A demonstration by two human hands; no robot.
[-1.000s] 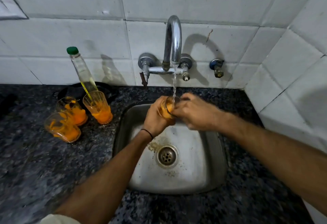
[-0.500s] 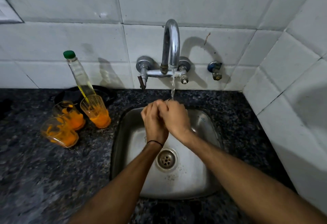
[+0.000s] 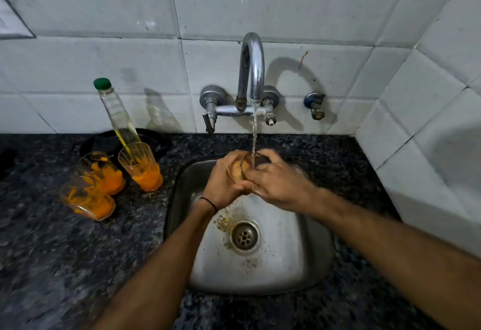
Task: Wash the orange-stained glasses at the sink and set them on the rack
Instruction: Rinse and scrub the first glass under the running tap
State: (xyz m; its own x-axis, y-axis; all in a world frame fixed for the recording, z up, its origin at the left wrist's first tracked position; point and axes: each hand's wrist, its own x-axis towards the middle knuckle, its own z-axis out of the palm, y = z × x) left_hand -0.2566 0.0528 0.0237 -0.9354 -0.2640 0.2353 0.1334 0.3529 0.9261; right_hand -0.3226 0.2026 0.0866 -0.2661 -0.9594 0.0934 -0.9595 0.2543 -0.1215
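Observation:
Both my hands hold one orange-stained glass over the steel sink, under the running stream from the chrome tap. My left hand wraps the glass from the left; my right hand grips its rim side from the right. Water falls into the glass mouth. Most of the glass is hidden by my fingers. Three more orange-stained glasses stand on the dark counter at the left: one upright, one behind, one tilted in front.
A clear bottle with a green cap leans behind the glasses, by a black pan. The sink drain has orange bits around it. White tiled walls close the back and right. No rack is in view.
My hands, clasped together over the glass half a second ago, have parted a little and turned, so the glass mouth shows again under the stream.

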